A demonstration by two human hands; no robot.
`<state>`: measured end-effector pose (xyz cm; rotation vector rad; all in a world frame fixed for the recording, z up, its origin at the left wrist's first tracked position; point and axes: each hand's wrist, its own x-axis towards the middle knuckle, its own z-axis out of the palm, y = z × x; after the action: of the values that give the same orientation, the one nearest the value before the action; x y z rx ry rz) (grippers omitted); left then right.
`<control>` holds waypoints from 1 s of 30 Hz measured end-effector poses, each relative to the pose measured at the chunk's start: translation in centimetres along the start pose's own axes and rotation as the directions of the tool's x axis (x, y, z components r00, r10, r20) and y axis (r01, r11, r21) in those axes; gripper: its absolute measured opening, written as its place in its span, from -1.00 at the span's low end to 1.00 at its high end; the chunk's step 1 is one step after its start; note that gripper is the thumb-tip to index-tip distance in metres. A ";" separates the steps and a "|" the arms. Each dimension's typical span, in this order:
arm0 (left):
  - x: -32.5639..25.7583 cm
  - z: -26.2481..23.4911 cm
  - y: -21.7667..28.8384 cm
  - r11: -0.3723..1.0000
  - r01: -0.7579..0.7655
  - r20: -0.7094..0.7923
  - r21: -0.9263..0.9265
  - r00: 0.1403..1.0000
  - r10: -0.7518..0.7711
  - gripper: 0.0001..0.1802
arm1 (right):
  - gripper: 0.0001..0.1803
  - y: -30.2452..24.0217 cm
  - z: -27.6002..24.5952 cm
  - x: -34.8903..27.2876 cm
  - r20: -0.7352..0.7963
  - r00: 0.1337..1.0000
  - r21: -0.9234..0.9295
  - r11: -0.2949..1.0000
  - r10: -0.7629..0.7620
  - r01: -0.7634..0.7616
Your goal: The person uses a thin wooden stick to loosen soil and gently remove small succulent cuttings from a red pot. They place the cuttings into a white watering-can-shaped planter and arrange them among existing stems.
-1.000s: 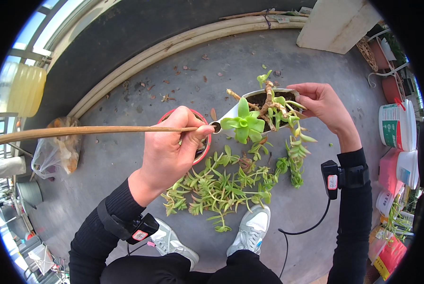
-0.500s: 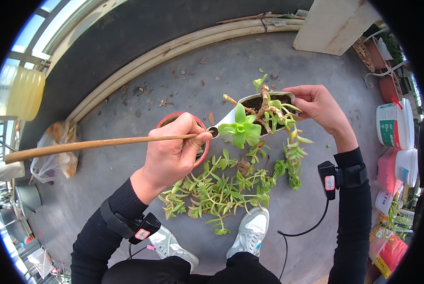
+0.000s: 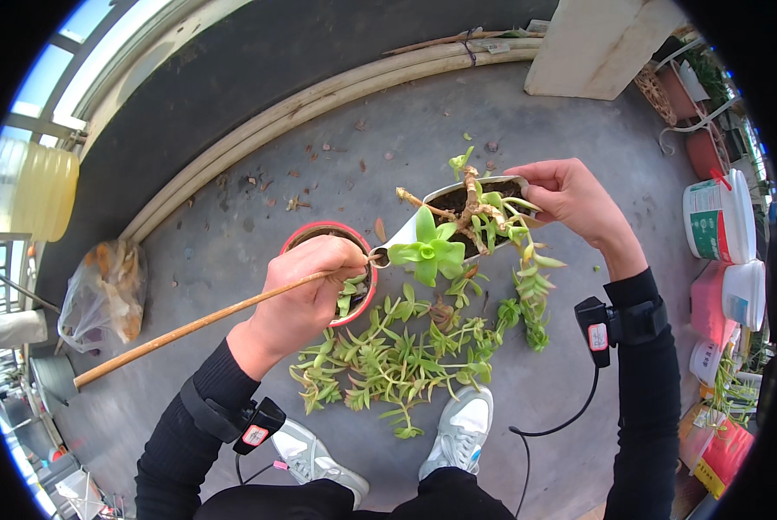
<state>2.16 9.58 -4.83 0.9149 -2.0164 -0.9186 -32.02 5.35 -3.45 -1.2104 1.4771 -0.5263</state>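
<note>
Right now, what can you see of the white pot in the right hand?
The white pot is a smooth, plastic-looking container tipped on its side, with dark soil showing at its mouth. The right hand grips its far rim. A woody stem with green succulent rosettes spills out of it, over a red pot and cuttings on the floor.

left hand [image 3: 297, 299]: fingers curled in a fist | right hand [image 3: 570, 198]: fingers pinched, wrist bent

Grey concrete balcony floor [image 3: 258, 217] in daylight, dark low wall [image 3: 258, 78], windows [image 3: 68, 69] above.
</note>
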 end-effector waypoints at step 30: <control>0.7 0.1 0.9 0.983 -0.128 0.120 0.131 0.986 0.112 -0.79 | -0.67 0.1 0.5 -0.7 -0.041 0.999 0.015 1.000 0.020 -0.019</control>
<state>1.50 9.48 -3.93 0.8205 -2.2289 -0.7864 -31.71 6.16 -3.33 -1.1789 1.5154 -0.5511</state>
